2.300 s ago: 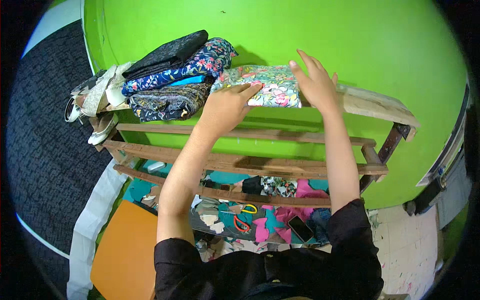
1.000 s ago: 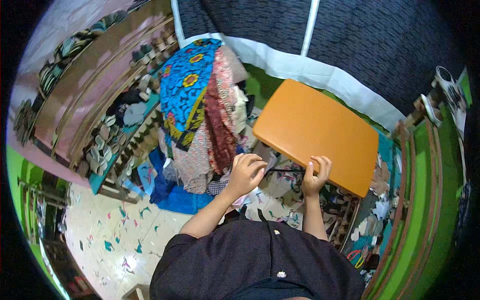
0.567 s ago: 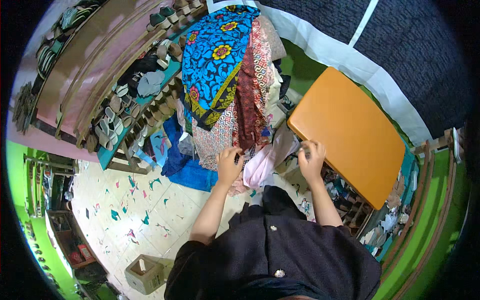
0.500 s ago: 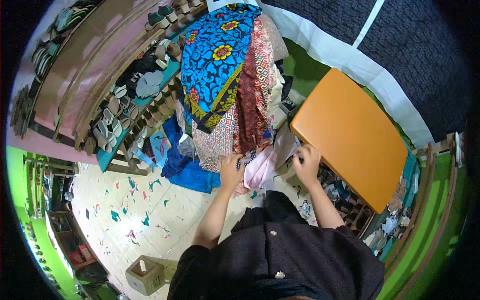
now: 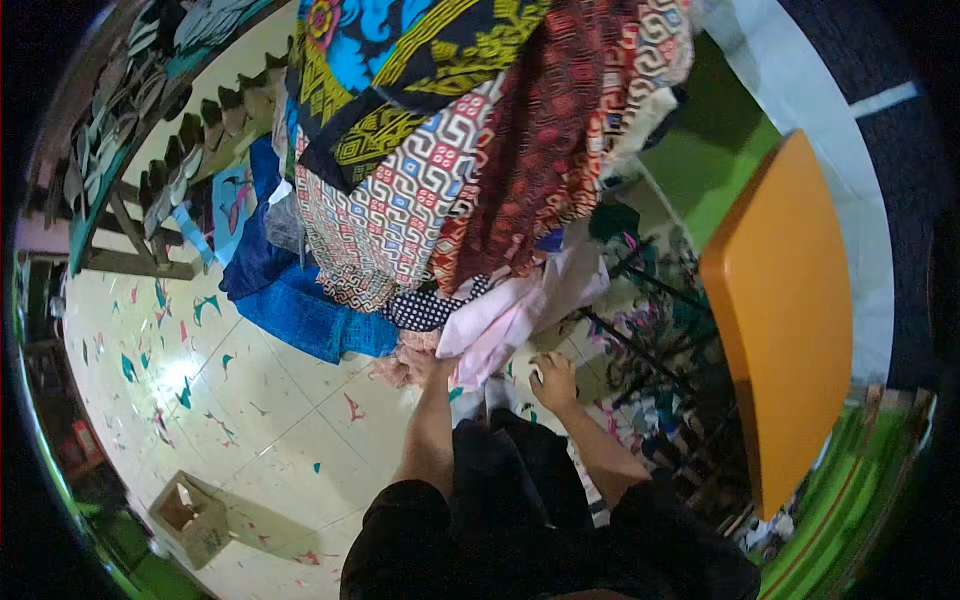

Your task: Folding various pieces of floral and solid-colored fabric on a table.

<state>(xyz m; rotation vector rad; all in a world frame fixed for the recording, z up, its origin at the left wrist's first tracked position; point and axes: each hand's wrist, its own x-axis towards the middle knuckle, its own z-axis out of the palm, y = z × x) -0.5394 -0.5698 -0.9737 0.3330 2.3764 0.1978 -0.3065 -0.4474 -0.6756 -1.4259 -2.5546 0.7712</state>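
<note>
A tall heap of patterned fabric (image 5: 400, 210) stands before me, its lower edge spilling to the floor. Pale pink cloth (image 5: 510, 315) hangs from its front, beside a black-and-white dotted cloth (image 5: 425, 310). My left hand (image 5: 436, 366) reaches in at the bottom edge, touching peach lacy cloth (image 5: 400, 365); its fingers are hidden under the pink cloth. A little to the right, my right hand (image 5: 555, 382) hovers low near the pink cloth. Its fingers are loosely curled and apart, with nothing seen in them.
An orange tabletop (image 5: 790, 310) rises on the right, with dark legs and scraps below. Blue folded cloth (image 5: 320, 315) lies left of the heap. Shoe racks (image 5: 130, 240) line the far left. A cardboard box (image 5: 188, 520) and scattered cuttings sit on the tiled floor (image 5: 290, 430).
My view has dropped closer to the heap's base. Both hands have moved lower; the left has gone from the dotted cloth to the bottom edge, and the right has come away from the orange table.
</note>
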